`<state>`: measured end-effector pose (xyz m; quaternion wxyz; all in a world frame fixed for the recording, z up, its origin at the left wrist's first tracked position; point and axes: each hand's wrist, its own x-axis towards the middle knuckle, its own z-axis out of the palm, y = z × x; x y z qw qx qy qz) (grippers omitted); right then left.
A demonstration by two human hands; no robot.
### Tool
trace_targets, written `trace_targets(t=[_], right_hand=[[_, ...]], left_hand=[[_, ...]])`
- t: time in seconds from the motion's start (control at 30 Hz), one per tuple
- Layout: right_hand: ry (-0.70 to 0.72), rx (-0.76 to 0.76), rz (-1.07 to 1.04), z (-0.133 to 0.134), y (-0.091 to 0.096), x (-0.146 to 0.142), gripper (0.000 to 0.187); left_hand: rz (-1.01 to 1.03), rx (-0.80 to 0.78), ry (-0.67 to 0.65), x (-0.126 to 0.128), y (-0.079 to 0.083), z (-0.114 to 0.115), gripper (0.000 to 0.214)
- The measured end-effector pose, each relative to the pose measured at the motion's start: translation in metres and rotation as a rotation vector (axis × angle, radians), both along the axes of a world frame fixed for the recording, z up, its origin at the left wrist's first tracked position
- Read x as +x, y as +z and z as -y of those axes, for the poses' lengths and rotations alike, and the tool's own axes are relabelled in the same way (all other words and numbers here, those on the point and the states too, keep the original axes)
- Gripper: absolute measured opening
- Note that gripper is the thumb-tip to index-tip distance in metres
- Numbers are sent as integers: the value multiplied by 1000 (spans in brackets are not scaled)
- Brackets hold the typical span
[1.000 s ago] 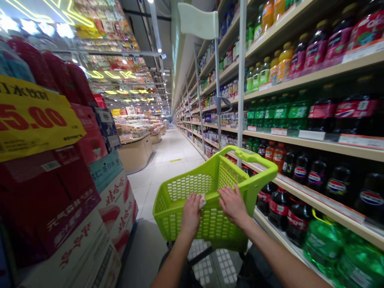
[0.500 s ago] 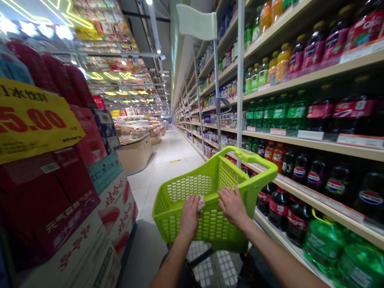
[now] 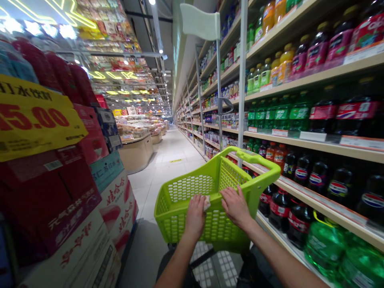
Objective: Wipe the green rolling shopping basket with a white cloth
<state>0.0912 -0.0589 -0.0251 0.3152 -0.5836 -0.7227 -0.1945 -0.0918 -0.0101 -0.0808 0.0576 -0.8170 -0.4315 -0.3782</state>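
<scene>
A lime-green plastic shopping cart stands side-on before me, its handle at the right end. My left hand is closed on a crumpled white cloth or tissue and presses it on the cart's near rim. Which of the two it is, I cannot tell. Just right of it, my right hand has its fingers curled over the same rim, near the handle end. The perforated basket shows nothing inside in its visible part.
Shelves of bottled drinks line the right side, with a grey rolling ladder against them. Stacked drink cartons and a yellow price sign are close on the left. A tiled aisle runs ahead past display counters.
My left hand and the white cloth or tissue have slid slightly right along the rim, towards my right hand. My right hand keeps its place on the cart. The view has shifted a little.
</scene>
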Motion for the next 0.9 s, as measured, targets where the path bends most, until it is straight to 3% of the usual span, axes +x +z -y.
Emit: trace_targets(t=[0.07,0.2,0.27,0.33,0.5,0.6,0.67,0.83,0.9], right_hand=[[-2,-7,5,1,1,3,30],[-7,-31,-9,1,1,6,29],[-8,-38,-26,0,0,4,29],[-7,-32,-44,0,0,3,29],[8,5,-39,0,-1,3,29],[0,13,-16,1,-1,7,29],[1,8,-13,1,-1,9,29],[-3,4,-24,0,-1,10,29],[-11,8,-14,0,-2,9,28]], left_hand=[[-7,-5,6,-6,0,1,49],[26,0,141,-57,-7,-3,43],[46,9,195,-69,-10,-5,43],[47,16,187,-61,-10,-5,45],[7,-3,13,8,0,-1,49],[9,-24,-24,16,5,0,47],[23,-27,8,-5,2,-1,43],[129,10,156,-86,-17,-6,39],[179,19,184,-101,-21,-7,40]])
